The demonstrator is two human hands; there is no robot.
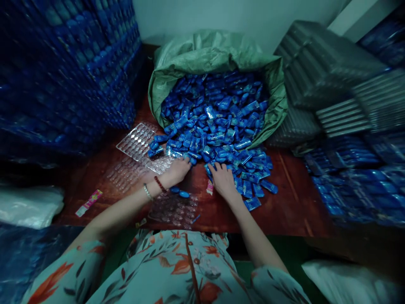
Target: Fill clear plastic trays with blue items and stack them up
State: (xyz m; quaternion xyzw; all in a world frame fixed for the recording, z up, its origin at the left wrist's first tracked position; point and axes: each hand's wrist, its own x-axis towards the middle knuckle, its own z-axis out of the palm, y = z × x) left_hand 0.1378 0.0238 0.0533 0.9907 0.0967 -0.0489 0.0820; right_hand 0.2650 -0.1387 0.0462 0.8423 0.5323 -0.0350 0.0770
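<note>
A heap of small blue packets (215, 122) spills from an open green sack (205, 55) onto a red-brown wooden table (291, 207). My left hand (177, 171) lies at the heap's near edge with its fingers curled among the packets; whether it holds any is hidden. My right hand (223, 179) rests flat on the packets at the heap's front. A clear plastic blister tray (174, 209) lies on the table below my left hand, with two blue packets (180, 193) in its top cells. My left wrist carries a red string and a bead bracelet.
More clear trays (137, 141) lie left of the heap. Tall stacks of filled blue trays (69, 71) stand at the left, grey empty tray stacks (329, 80) and filled ones (354, 177) at the right. A pink wrapper (89, 202) and a white bag (28, 207) lie at left.
</note>
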